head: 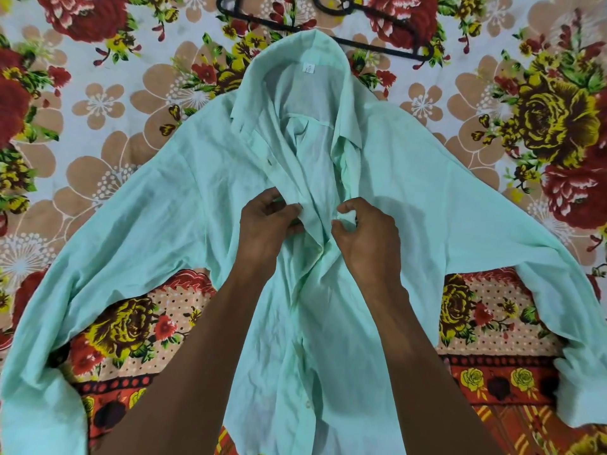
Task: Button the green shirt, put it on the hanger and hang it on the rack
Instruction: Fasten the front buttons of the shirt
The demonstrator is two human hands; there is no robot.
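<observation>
A pale green shirt [410,205] lies face up on a flowered bedsheet, collar away from me and both sleeves spread out to the sides. Its front gapes open from the collar down to my hands; below them the placket looks closed, with small buttons showing. My left hand [266,224] pinches the left placket edge at chest height. My right hand [368,238] pinches the right front edge just opposite, fingers curled round the cloth. A black plastic hanger [368,44] lies on the sheet beyond the collar. No rack is in view.
The flowered bedsheet [98,103] covers the whole surface, with a red and orange patterned border [512,382] near me. The sleeve cuffs reach the left and right edges of the view.
</observation>
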